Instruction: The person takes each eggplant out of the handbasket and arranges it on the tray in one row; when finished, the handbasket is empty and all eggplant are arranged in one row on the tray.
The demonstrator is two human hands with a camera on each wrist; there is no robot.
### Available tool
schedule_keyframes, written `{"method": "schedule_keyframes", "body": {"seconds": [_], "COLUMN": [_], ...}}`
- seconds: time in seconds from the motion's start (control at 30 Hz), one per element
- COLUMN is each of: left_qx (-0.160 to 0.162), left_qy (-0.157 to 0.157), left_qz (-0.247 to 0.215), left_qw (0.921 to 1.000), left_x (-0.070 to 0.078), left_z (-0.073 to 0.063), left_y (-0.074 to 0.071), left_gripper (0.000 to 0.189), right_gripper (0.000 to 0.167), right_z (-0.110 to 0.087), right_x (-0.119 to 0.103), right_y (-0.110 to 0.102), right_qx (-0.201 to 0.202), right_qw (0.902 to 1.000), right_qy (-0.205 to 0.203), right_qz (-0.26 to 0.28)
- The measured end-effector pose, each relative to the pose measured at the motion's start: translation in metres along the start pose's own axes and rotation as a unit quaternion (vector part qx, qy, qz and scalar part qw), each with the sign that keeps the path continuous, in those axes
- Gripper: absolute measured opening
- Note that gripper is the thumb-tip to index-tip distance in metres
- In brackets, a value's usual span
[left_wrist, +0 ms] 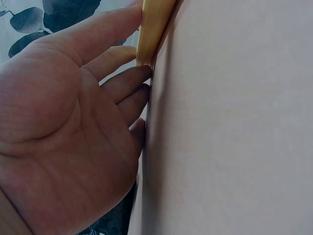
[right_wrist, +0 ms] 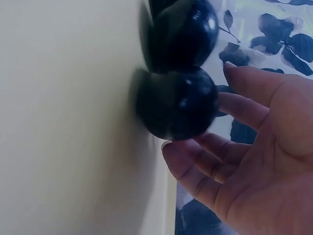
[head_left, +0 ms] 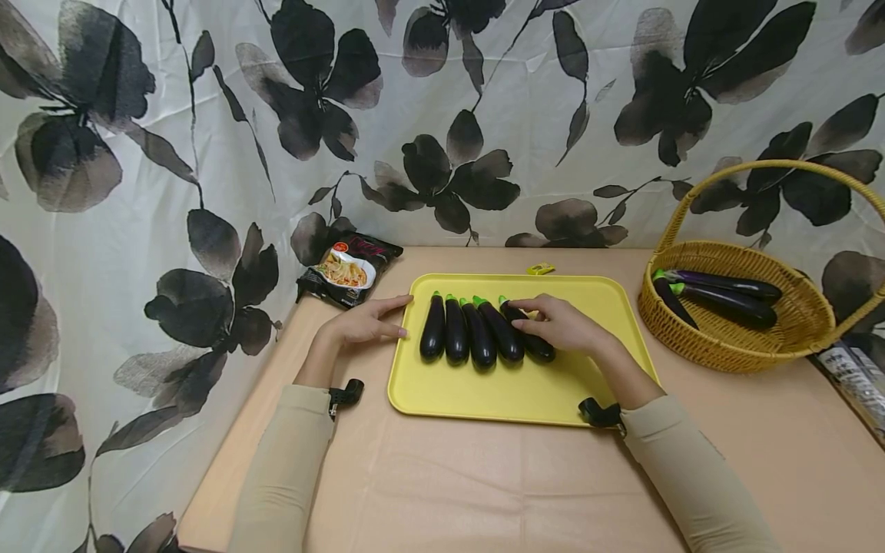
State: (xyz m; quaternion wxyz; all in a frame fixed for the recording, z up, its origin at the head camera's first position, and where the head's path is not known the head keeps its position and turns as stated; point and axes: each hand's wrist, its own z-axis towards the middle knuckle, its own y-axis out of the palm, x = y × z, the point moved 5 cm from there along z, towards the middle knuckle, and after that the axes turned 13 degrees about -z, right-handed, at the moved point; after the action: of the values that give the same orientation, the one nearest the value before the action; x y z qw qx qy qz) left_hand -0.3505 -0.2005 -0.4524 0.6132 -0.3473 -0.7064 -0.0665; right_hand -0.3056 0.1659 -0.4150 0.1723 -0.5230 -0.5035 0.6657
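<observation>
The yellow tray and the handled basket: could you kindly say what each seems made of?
Yellow tray: probably smooth plastic with a satin finish, judging by its even colour and rounded corners. Handled basket: woven, slightly glossy strands, perhaps wicker or synthetic; the weave shows.

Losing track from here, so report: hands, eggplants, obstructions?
Left hand touching left edge of tray. Right hand at tray's rightmost eggplant, grip unclear. Five eggplants side by side there. Nothing seen in the way.
</observation>
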Motion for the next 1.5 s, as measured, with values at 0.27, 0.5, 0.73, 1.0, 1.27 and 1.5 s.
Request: {"method": "schedule_keyframes", "body": {"seconds": [0.27,0.5,0.73,1.0,1.27,1.5], "left_qx": [0.001,0.0,0.001,0.0,-0.003,-0.003], "left_qy": [-0.001,0.003,0.002,0.0,-0.003,-0.004], "left_qz": [0.001,0.008,0.013,0.01,0.009,0.013], "left_qw": [1.0,1.0,0.9999,0.9999,0.9999,0.9999], "left_x": [0.002,0.001,0.001,0.003,0.003,0.002], "left_z": [0.0,0.001,0.002,0.002,0.002,0.003], "left_y": [0.0,-0.001,-0.001,-0.001,0.0,0.0], "left_gripper": [0.085,0.085,0.084,0.085,0.085,0.085], "right_gripper": [0.049,0.048,0.048,0.049,0.049,0.05], "right_z": [-0.008,-0.022,-0.035,-0.051,-0.066,-0.079], "right_x": [0.001,0.007,0.016,0.031,0.05,0.069], "right_y": [-0.029,-0.06,-0.08,-0.099,-0.115,-0.125], "right_qx": [0.073,0.125,0.152,0.167,0.192,0.209], "right_qw": [0.9967,0.9908,0.9871,0.9851,0.9804,0.9745], "right_qy": [-0.033,-0.048,-0.046,0.02,0.043,0.082], "right_qz": [0.014,0.019,0.019,0.033,0.009,0.011]}}
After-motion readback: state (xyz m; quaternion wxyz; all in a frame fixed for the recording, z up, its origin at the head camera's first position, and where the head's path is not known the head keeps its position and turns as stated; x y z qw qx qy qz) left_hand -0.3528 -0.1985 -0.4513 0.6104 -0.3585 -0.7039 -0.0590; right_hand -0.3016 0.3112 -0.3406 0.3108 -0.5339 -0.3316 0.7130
